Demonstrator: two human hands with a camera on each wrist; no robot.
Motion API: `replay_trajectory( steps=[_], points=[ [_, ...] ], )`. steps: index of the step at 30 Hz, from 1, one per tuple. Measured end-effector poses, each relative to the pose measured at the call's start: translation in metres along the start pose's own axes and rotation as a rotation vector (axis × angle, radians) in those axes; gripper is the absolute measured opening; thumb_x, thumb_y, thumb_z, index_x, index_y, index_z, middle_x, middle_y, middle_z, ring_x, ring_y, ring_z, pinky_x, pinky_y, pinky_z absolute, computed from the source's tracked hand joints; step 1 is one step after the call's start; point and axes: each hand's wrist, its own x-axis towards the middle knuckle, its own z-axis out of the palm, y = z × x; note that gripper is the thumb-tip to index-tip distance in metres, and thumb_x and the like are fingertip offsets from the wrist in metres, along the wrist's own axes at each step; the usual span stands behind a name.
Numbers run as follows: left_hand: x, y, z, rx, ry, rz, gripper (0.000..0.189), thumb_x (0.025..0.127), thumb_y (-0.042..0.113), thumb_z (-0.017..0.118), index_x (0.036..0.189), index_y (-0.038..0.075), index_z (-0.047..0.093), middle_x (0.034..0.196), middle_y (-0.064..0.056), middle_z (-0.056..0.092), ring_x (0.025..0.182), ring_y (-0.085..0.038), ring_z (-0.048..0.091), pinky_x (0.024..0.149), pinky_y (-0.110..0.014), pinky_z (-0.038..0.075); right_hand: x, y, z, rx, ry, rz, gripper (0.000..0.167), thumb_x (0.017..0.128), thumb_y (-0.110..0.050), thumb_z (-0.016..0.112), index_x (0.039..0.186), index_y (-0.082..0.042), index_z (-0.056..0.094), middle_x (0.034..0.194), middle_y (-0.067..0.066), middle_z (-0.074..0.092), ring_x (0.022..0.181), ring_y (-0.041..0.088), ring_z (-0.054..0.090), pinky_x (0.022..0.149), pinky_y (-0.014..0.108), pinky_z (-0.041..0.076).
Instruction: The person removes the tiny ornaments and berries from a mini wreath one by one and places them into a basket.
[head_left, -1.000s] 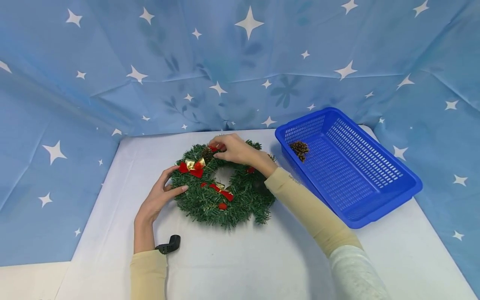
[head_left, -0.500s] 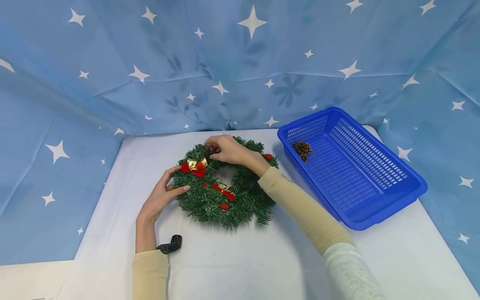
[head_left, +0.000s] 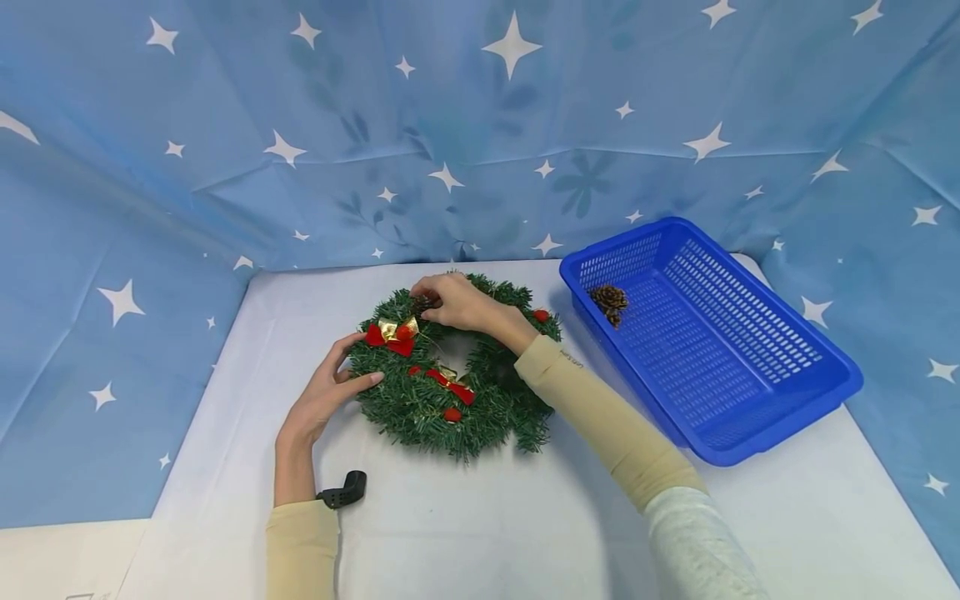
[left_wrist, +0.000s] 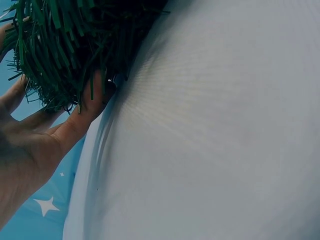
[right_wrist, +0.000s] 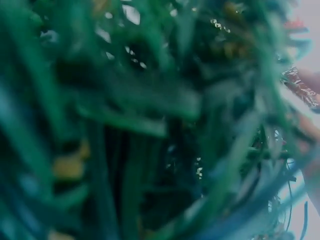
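Observation:
A green Christmas wreath (head_left: pixel 420 429) lies on the white table in the head view. My left hand (head_left: pixel 322 396) grips its left side, thumb on top; the left wrist view shows fingers under the green tinsel needles (left_wrist: pixel 55 55). At the upper left of the ring, my right hand (head_left: pixel 465 304) pinches a brown pine cone (head_left: pixel 423 304), which the fingers partly cover. Beside it sits a red and gold bow (head_left: pixel 393 335). A second red bow (head_left: pixel 452 386) and a red berry (head_left: pixel 452 414) sit lower on the ring. Blurred needles (right_wrist: pixel 150 115) fill most of the right wrist view.
To the right stands a blue plastic basket (head_left: pixel 712 358), set at an angle, with pine cones (head_left: pixel 609 300) at its left end. A blue curtain (head_left: pixel 480 208) with white stars surrounds the back and sides. My right forearm crosses over the wreath's right side.
My right hand has shifted slightly left and in over the pine cone, covering more of it. The left hand keeps its hold. The whole view has drifted a little.

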Motion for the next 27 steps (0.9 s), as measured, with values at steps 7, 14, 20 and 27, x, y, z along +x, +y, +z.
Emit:
replay_trajectory(
  steps=[7,14,20,27],
  points=[
    [0.0002,0.0004,0.0016,0.001,0.002,-0.001,0.082,0.095,0.039,0.076,0.161,0.041,0.027,0.174,-0.004,0.002,0.155,-0.051,0.012,0.116,-0.075,0.022,-0.0011,0.0021,0.0013,0.026,0.011,-0.016,0.037,0.099,-0.007,0.070,0.135,-0.004,0.066,0.134,0.013,0.068,0.114,0.026,0.070,0.097,0.033,0.056],
    [0.0007,0.0002,0.0014,0.011,0.001,-0.003,0.083,0.094,0.041,0.076,0.161,0.041,0.027,0.174,-0.004,0.002,0.155,-0.051,0.013,0.115,-0.075,0.023,-0.0026,0.0026,-0.0001,0.022,0.036,-0.014,0.034,0.099,-0.008,0.069,0.133,-0.006,0.068,0.131,0.011,0.070,0.115,0.024,0.070,0.097,0.032,0.056],
    [0.0017,-0.0003,0.0010,0.017,0.004,-0.002,0.082,0.094,0.042,0.076,0.160,0.043,0.028,0.174,-0.005,0.003,0.155,-0.051,0.013,0.115,-0.075,0.024,-0.0048,0.0019,-0.0037,0.026,0.053,-0.025,0.032,0.099,-0.009,0.069,0.131,-0.005,0.069,0.130,0.011,0.071,0.115,0.024,0.070,0.097,0.032,0.056],
    [0.0013,-0.0006,0.0004,0.012,0.003,-0.004,0.083,0.094,0.042,0.076,0.161,0.043,0.027,0.174,-0.005,0.001,0.155,-0.051,0.014,0.115,-0.074,0.024,-0.0061,0.0011,-0.0067,0.052,0.081,-0.040,0.030,0.100,-0.009,0.069,0.129,-0.005,0.071,0.126,0.011,0.071,0.109,0.024,0.071,0.093,0.031,0.057]
  ],
)
